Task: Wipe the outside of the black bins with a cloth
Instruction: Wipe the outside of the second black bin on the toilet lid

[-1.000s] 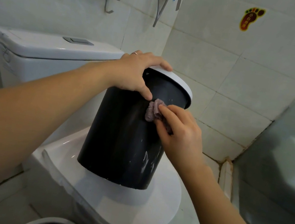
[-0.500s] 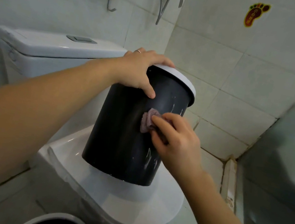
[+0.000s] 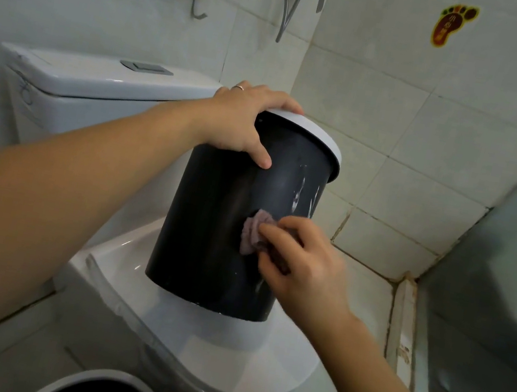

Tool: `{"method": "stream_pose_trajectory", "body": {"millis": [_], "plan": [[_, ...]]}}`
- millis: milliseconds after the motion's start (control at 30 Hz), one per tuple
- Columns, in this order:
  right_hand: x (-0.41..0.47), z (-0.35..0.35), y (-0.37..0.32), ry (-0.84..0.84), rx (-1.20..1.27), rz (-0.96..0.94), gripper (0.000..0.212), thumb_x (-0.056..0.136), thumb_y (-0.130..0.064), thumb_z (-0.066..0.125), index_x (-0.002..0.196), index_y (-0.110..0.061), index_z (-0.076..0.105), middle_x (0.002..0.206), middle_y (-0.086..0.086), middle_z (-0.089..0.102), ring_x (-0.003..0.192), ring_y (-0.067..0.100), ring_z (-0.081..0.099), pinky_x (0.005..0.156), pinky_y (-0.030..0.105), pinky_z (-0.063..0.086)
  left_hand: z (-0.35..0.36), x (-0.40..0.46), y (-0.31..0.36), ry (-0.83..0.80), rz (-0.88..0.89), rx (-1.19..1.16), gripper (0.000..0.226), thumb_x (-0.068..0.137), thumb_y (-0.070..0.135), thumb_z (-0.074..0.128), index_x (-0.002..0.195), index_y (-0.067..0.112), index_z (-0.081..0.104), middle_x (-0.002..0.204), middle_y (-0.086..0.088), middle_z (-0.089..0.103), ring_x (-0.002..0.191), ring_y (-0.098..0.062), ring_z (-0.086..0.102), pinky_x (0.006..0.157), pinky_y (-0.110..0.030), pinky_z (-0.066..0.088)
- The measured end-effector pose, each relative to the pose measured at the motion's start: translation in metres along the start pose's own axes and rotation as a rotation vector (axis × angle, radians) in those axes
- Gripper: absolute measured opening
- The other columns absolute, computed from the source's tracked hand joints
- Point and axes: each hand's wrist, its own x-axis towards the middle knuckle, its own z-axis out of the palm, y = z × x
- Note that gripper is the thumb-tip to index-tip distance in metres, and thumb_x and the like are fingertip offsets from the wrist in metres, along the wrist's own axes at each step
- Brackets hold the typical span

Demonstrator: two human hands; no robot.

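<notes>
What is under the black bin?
The black bin stands tilted on the closed white toilet lid. The left hand grips its rim. What lies directly beneath its base is hidden.

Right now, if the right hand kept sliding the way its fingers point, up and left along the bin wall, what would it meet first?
Probably the left hand's thumb, pressed on the black bin near its rim; depth is unclear.
</notes>
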Motion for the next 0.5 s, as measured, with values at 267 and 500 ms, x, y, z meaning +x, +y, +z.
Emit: {"method": "stream_pose_trajectory", "body": {"millis": [267,500], "plan": [[-0.048,0.003,-0.013,-0.143,0.070,-0.175,0.016,0.091,-0.023,0.066,0.104,-0.018,0.074,0.101,0.006,0.066,0.081,0.020,0.060,0.060,0.029,0.050,-0.003,-0.003,0.000,-0.020,-0.024,-0.059,0.083,0.065,0.026,0.088,0.130,0.057,0.045,0.113,0.019,0.039,0.124,-0.018,0.033,0.108,-0.038,0.030],[-0.026,0.002,-0.001,-0.001,0.037,0.005,0.018,0.088,-0.020,0.069,0.104,-0.016,0.074,0.103,0.007,0.065,0.086,0.021,0.061,0.063,0.031,0.053,-0.001,-0.003,0.003,-0.003,-0.009,-0.028,0.083,0.064,0.025,0.088,0.130,0.053,0.047,0.120,0.016,0.043,0.128,-0.021,0.033,0.111,-0.043,0.030]]}}
